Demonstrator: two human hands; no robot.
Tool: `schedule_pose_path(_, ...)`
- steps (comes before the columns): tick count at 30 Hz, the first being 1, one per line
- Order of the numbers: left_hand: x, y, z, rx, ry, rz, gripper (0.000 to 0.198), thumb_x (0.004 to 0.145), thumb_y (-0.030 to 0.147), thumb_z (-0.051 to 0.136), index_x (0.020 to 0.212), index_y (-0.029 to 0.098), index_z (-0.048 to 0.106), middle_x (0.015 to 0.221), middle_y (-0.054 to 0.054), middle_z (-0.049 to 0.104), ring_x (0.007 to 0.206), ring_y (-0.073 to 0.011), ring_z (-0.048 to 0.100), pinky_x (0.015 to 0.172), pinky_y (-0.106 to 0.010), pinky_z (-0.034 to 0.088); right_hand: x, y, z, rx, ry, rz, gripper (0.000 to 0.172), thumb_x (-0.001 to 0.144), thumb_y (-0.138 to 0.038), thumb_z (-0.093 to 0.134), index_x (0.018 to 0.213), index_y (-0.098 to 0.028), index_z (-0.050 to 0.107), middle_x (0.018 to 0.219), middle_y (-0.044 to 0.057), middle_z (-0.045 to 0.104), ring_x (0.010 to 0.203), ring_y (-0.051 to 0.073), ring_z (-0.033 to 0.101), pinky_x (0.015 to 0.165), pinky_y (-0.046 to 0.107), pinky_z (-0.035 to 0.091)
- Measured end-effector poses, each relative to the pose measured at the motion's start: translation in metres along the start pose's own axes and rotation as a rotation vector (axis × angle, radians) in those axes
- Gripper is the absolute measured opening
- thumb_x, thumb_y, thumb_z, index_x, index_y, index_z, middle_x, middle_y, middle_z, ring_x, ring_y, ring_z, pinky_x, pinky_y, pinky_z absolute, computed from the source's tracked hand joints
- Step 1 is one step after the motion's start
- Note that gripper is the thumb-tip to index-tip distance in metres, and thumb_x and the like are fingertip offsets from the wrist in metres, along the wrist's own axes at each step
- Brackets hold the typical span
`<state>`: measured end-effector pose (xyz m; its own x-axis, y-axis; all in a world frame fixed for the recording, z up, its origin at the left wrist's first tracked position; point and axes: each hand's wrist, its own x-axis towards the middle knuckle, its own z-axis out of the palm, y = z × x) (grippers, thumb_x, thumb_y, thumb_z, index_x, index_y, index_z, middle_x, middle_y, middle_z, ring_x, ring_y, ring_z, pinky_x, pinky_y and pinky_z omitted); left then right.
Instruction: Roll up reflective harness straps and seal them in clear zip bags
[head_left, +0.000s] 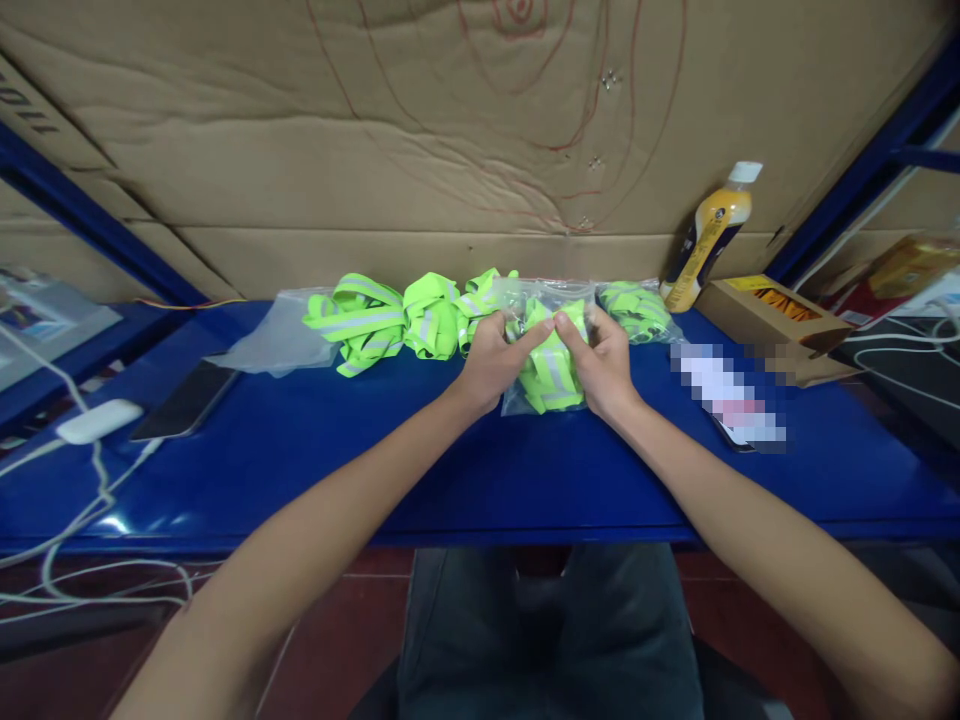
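Note:
Both hands grip a clear plastic bag (553,385) with a bundle of neon-yellow reflective strap inside. My left hand (491,365) is closed on its left side, and my right hand (606,362) is closed on its right side. The thumbs press on the front near the top, almost meeting; the fingers behind are hidden. To the left lie loose bundles of the same strap: one with trailing loops (364,320), a rounder one (431,315) and one partly behind my left hand (480,295). Beyond my right hand rests another bagged bundle (637,310).
Flat clear bags (281,335) lie left of the bundles, touching a black phone (187,398) on a cable. A yellow bottle (709,235) leans against the cardboard wall (337,190). An open cardboard box (772,320) and a blurred-out phone-like item (727,395) are at right on the blue table (420,490).

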<state>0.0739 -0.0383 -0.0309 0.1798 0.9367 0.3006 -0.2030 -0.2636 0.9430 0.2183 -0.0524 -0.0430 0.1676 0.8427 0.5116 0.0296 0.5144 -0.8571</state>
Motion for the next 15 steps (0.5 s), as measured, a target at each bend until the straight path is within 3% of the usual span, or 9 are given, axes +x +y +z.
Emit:
schedule_pose_path(3, 0.003, -0.001, -0.005, -0.027, -0.029, 0.035, 0.045, 0.075, 0.054, 0.093, 0.095, 0.018, 0.075, 0.099, -0.006, 0.077, 0.099, -0.0227, 0.072, 0.083, -0.030, 0.058, 0.000, 0.003, 0.000, -0.106, -0.004, -0.087, 0.047, 0.095, -0.062, 0.070, 0.119, -0.021, 0.073, 0.119, 0.010, 0.079, 0.114, 0.026, 0.072, 0.106, 0.041, 0.056)
schedule_pose_path(7, 0.007, 0.001, -0.012, 0.106, -0.024, 0.093, 0.042, 0.070, 0.050, 0.098, 0.082, 0.018, 0.074, 0.085, -0.003, 0.075, 0.083, -0.0184, 0.069, 0.076, -0.028, 0.055, -0.002, 0.005, 0.002, -0.239, 0.030, -0.096, 0.043, 0.099, -0.060, 0.064, 0.115, -0.021, 0.072, 0.114, 0.009, 0.079, 0.109, 0.027, 0.072, 0.106, 0.042, 0.054)
schedule_pose_path(11, 0.009, 0.003, -0.013, 0.063, -0.074, 0.016, 0.049, 0.075, 0.062, 0.091, 0.087, 0.018, 0.074, 0.083, -0.003, 0.073, 0.072, -0.0151, 0.064, 0.066, -0.027, 0.051, -0.004, 0.008, 0.001, -0.254, 0.095, -0.091, 0.041, 0.100, -0.061, 0.061, 0.106, -0.022, 0.068, 0.107, 0.008, 0.078, 0.101, 0.025, 0.071, 0.097, 0.039, 0.056)
schedule_pose_path(15, 0.010, 0.006, -0.016, 0.217, -0.021, 0.063, 0.059, 0.078, 0.067, 0.086, 0.064, 0.019, 0.056, 0.057, 0.003, 0.050, 0.051, -0.0095, 0.041, 0.047, -0.024, 0.031, -0.004, 0.008, 0.001, -0.299, 0.137, -0.082, 0.038, 0.099, -0.061, 0.060, 0.098, -0.023, 0.065, 0.095, 0.005, 0.075, 0.090, 0.022, 0.069, 0.089, 0.036, 0.055)
